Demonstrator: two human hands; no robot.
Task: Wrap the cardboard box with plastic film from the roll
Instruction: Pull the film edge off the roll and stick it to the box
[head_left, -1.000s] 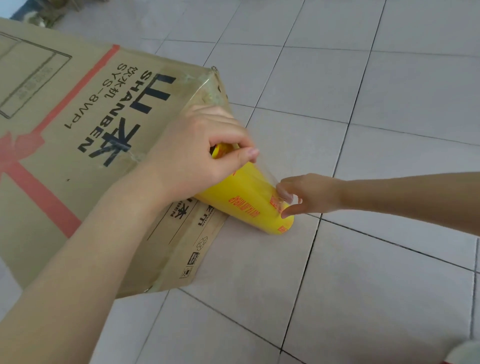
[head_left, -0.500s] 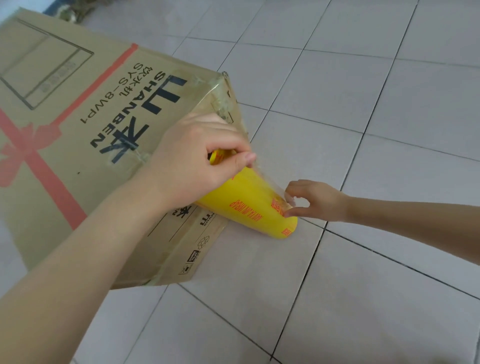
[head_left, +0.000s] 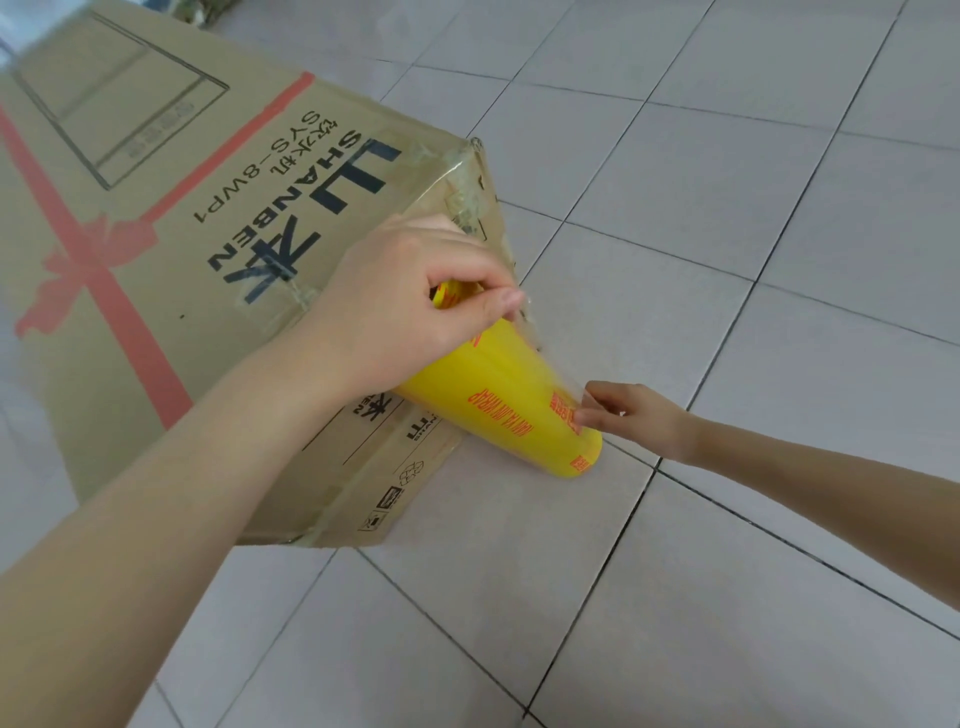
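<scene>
A large brown cardboard box (head_left: 171, 218) with black lettering and a red ribbon print stands on the tiled floor at the left. A yellow roll of plastic film (head_left: 498, 405) with red print leans upright against the box's near right side. My left hand (head_left: 400, 312) grips the roll's top end. My right hand (head_left: 639, 415) pinches the roll's lower end near the floor. Clear film (head_left: 467, 202) runs from the roll up over the box's right corner, wrinkled there.
Light grey floor tiles (head_left: 727, 312) with dark grout lines spread to the right and front of the box. Some dark clutter (head_left: 200, 8) shows at the top edge behind the box.
The view has shifted so the box and roll sit a little lower and to the right. My right hand has slid slightly lower on the roll's bottom end. My left hand keeps its grip.
</scene>
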